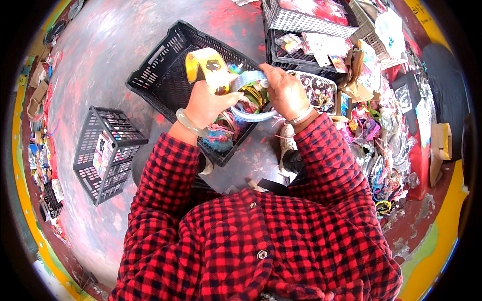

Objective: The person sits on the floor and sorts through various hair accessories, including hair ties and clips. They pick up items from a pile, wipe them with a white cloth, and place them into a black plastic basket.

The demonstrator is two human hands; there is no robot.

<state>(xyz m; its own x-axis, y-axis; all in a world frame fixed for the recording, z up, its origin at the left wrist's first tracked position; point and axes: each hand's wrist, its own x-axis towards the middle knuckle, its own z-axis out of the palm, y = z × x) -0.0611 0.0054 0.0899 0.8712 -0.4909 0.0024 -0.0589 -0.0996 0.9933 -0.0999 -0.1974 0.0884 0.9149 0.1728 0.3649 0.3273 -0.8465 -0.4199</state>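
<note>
Over a black plastic crate [165,65], my left hand [203,105] is closed on a curved yellow card [213,70] with dark shapes printed on it. Its thumb also reaches the edge of a light blue headband [251,78]. From the other side my right hand [286,93] pinches that headband, which bends round between the two hands. Below them, inside the crate, lie several colourful headbands [253,98] and a fluffy blue piece [218,141].
A second black crate [100,165] stands at the left. Stacked crates [311,22] with packaged goods are at the far right, beside a white tray [329,93] of small items. Heaps of bagged accessories [391,150] line the right wall.
</note>
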